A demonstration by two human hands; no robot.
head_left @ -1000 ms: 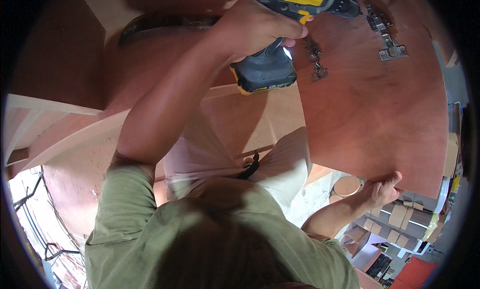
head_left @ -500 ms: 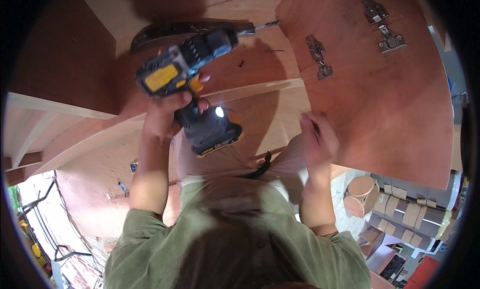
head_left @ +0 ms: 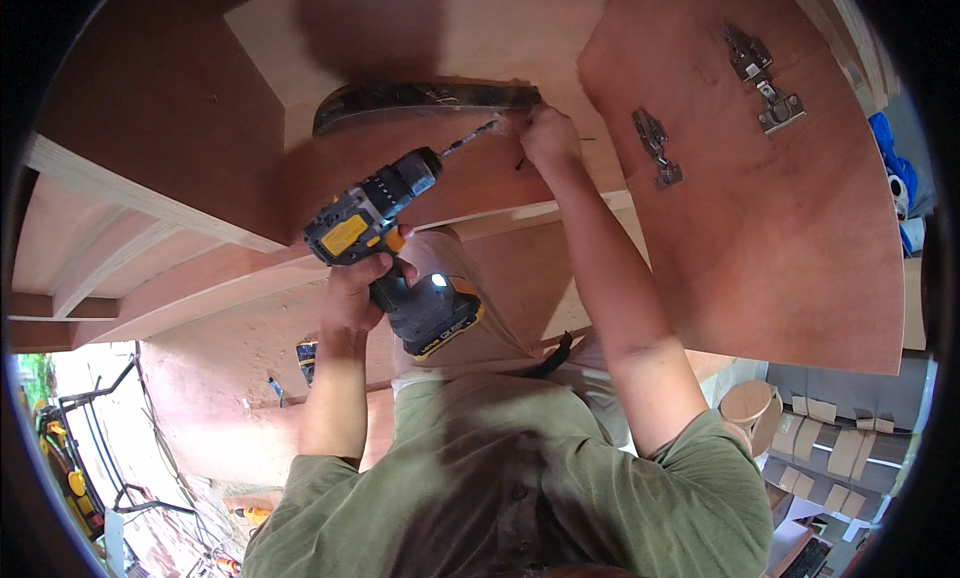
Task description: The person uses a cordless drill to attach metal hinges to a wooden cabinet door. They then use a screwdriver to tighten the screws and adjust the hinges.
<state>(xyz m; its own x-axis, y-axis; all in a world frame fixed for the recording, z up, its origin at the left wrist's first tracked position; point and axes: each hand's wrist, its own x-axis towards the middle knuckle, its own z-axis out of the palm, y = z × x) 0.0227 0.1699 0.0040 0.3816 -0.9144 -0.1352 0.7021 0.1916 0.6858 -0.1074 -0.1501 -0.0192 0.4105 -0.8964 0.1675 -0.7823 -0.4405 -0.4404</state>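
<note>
My left hand (head_left: 355, 286) is wrapped round the handle of a black and yellow cordless drill (head_left: 385, 238), its index finger by the orange trigger. A long bit (head_left: 470, 136) in the chuck slants up to the right, and the lamp above the battery is lit. With fingers closed, my right hand (head_left: 550, 138) is at the right end of a long, dark, curved blade-like piece (head_left: 420, 100) lying on the wooden panel. Whether it grips that piece or something small is hidden. The bit's tip is close to my right hand.
On the right a reddish wooden panel (head_left: 770, 248) carries two metal hinges, one hinge (head_left: 657, 148) nearer and another hinge (head_left: 765, 83) farther right. A wooden rail (head_left: 220, 278) crosses in front of me. Cardboard-patched boxes (head_left: 830, 438) stand at the lower right.
My right hand has gone from near my lap up and forward to the dark curved piece. The drill, still in my left hand, appears slightly lower and farther right; the view has shifted too.
</note>
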